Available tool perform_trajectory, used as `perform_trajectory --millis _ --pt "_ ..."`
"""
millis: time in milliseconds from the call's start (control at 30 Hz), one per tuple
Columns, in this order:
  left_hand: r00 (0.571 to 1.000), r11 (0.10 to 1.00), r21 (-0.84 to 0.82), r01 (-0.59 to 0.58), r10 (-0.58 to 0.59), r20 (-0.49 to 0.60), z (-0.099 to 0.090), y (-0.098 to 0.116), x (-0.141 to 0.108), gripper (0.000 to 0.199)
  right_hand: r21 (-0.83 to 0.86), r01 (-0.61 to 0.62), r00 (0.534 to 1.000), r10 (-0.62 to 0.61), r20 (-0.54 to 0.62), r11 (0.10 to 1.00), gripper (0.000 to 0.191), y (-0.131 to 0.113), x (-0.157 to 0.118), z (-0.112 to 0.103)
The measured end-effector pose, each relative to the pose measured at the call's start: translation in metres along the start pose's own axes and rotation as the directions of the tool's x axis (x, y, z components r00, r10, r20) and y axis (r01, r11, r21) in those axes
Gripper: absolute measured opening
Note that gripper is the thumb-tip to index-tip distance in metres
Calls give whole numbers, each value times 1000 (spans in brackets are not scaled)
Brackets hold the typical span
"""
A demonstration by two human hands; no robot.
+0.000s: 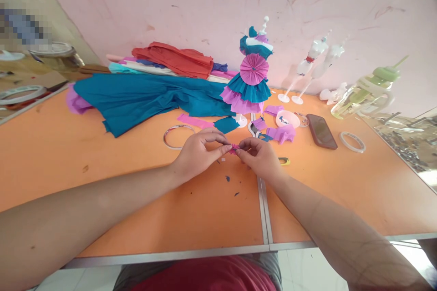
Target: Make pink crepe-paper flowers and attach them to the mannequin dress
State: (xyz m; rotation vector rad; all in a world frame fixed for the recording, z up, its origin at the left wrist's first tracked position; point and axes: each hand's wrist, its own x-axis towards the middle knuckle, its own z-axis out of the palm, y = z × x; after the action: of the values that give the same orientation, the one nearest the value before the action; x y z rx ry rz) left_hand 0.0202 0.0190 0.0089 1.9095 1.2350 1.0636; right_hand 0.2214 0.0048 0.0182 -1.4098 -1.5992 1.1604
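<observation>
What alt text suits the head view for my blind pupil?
A person's left hand and right hand pinch a small pink pleated piece above an orange tabletop. Behind stands a white figurine in a ruffled teal and purple dress, beside a large teal sheet.

Bright light, softly stretched edges.

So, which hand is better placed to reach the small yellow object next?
Probably the right hand: the small yellow object lies beside it; the left hand is farther. Both hands pinch a pleated pink paper piece.
</observation>
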Motion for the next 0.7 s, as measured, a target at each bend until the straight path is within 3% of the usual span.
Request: perform_trajectory --millis 200,367,500,600,700 --pt "1000 999 -35 10 -9 8 0 3 -1 23 77 -21 1000 21 5 997 33 -4 -3 1" --pt "987 967 -203 153 -139 83 2 2 -1 22 137 -3 1000 2 7 991 33 -3 -2 2" --pt "973 954 -216 210 -183 140 0 0 -1 26 119 0 1000 0 -1 993 31 -1 -2 0" --pt "977 954 -229 193 -164 138 -2 -1 -1 37 38 11 1000 -10 -9 999 27 0 -2 0" --pt "990 989 -102 103 -92 104 -2 -2 1 30 -15 45 999 -45 0 999 22 0 -2 1"
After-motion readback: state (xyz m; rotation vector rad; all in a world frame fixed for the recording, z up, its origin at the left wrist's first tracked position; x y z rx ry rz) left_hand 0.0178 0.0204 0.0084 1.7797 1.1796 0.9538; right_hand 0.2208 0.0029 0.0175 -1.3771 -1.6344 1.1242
